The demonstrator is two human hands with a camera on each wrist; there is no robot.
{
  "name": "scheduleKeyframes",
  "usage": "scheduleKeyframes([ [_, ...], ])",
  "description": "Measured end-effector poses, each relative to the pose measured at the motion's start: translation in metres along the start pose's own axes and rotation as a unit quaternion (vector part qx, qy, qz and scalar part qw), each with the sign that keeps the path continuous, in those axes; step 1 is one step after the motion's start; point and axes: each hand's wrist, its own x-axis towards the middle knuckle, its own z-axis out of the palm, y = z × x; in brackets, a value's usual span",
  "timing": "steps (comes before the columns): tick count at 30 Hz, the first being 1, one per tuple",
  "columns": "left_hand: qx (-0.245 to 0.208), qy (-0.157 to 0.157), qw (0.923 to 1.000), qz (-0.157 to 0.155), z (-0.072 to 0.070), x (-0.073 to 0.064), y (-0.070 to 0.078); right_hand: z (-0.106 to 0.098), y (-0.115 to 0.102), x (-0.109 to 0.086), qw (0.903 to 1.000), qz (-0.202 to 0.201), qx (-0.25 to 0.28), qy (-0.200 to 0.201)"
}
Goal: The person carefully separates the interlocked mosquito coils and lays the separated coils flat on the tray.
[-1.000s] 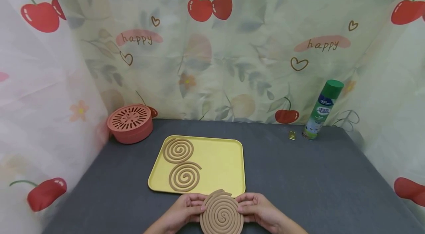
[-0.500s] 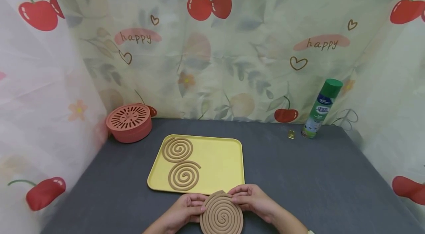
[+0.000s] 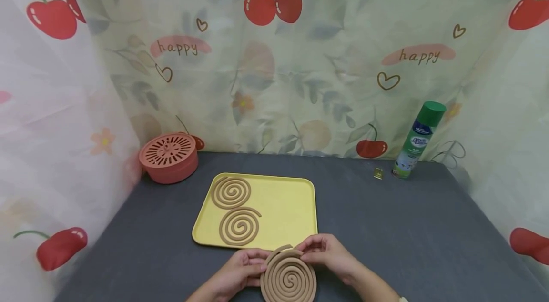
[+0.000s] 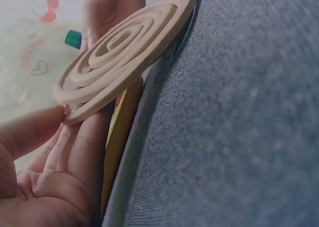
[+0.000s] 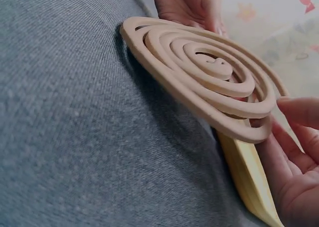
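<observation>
A brown mosquito coil (image 3: 289,281), seemingly two spirals nested together, is held between both hands at the front of the table. My left hand (image 3: 241,271) pinches its left rim, thumb on top and fingers beneath. At the upper right rim my right hand (image 3: 329,256) pinches the coil's outer end. Gaps show between the rings in the left wrist view, where the coil (image 4: 119,53) is tilted. Two single coils, a far one (image 3: 231,193) and a nearer one (image 3: 239,226), lie on the left half of a yellow tray (image 3: 287,211) just beyond the hands.
A pink round slotted box (image 3: 168,159) stands at the back left. A green spray can (image 3: 417,142) stands at the back right, beside a small gold metal piece (image 3: 378,173). Patterned curtains (image 3: 274,78) enclose the dark grey tabletop (image 3: 386,226).
My right hand has shifted from the coil's right side up to its upper right edge. A gap has opened between the rings at the coil's top. My left hand stays in place.
</observation>
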Motion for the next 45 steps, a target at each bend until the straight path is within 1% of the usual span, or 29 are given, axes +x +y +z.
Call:
scheduleKeyframes([
  [3,0.000,0.000,1.0000,-0.003,0.001,0.000,0.001,0.002,-0.005,-0.003,0.9996,-0.004,-0.022,0.020],
  [8,-0.001,-0.003,1.0000,-0.003,0.001,0.001,0.001,0.006,-0.012,-0.010,0.9977,0.005,-0.050,0.044],
  [10,-0.004,-0.007,1.0000,-0.004,0.001,0.000,0.000,0.007,-0.013,-0.013,0.9970,0.005,-0.061,0.047],
  [13,-0.008,-0.015,0.9999,-0.001,0.001,0.000,0.000,0.009,-0.013,-0.016,0.9970,0.002,-0.063,0.045],
  [20,-0.008,-0.015,0.9998,0.003,0.002,-0.001,0.000,0.014,-0.010,-0.020,0.9994,-0.007,-0.023,0.024],
  [25,-0.005,-0.012,0.9999,-0.004,0.002,-0.001,0.000,0.015,-0.005,-0.020,0.9995,-0.031,0.003,0.002],
  [28,-0.005,-0.012,0.9999,-0.008,0.002,-0.002,0.001,0.015,-0.002,-0.021,0.9991,-0.041,0.004,-0.007],
  [32,-0.007,-0.013,0.9999,-0.009,0.002,-0.002,0.001,0.016,0.003,-0.023,0.9986,-0.043,0.017,-0.024],
  [36,-0.008,-0.011,0.9999,-0.008,0.002,-0.002,0.000,0.016,0.007,-0.025,0.9973,-0.046,0.043,-0.038],
  [41,-0.005,-0.009,0.9999,-0.007,0.002,-0.001,-0.001,0.017,0.010,-0.028,0.9972,-0.031,0.059,-0.033],
  [45,-0.004,-0.011,0.9999,-0.007,0.003,-0.001,-0.001,0.017,0.015,-0.030,0.9987,-0.017,0.046,-0.014],
])
